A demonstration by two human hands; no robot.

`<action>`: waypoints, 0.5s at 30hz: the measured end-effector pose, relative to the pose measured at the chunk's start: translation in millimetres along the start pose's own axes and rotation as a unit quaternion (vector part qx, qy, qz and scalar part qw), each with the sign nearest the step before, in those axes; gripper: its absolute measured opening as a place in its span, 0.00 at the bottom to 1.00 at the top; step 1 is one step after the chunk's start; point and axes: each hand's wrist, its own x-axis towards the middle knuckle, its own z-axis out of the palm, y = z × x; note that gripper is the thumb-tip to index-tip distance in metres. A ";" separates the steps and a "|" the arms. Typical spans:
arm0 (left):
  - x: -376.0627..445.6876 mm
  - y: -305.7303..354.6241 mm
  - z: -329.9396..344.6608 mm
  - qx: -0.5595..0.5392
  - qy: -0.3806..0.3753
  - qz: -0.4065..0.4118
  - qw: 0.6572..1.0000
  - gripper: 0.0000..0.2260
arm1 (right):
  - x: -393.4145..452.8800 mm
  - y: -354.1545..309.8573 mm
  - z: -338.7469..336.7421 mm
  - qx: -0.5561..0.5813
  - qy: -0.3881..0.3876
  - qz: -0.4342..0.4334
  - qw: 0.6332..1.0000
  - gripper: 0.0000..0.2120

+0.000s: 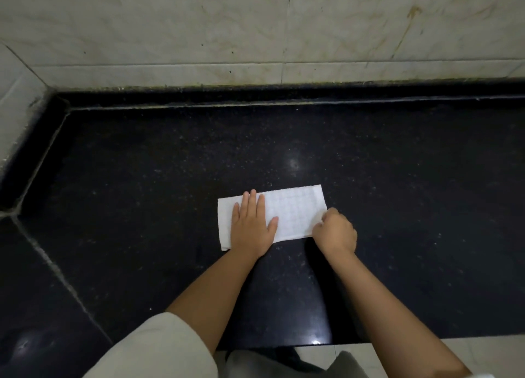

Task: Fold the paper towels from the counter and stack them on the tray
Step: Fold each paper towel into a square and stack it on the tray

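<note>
Our left hand (pixel 251 225) presses flat, fingers spread, on a folded paper towel (pixel 295 213) near the dark surface's (pixel 142 179) front edge; our right hand (pixel 335 231) pinches its right end.

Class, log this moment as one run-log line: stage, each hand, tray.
stage: folding towel on counter | left hand: flat, pressing towel | right hand: pinching towel's right end | tray: not in view

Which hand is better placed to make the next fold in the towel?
Probably the right hand: it already pinches the paper towel at its right end and could carry it over, while the left hand lies flat, pinning the other half.
</note>
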 end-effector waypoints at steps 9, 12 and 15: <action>-30.7 -83.7 -39.7 -0.063 0.125 -0.040 0.989 0.20 | -50.2 -77.8 18.9 0.194 0.061 -0.224 0.953 0.07; -50.8 -119.3 -43.2 -0.071 0.146 -0.074 0.984 0.21 | -71.5 -89.1 60.3 0.067 0.043 -0.319 0.944 0.11; -66.7 -145.0 -43.1 -0.076 0.132 -0.073 0.986 0.23 | -71.8 -77.5 90.9 0.012 0.031 -0.369 0.929 0.14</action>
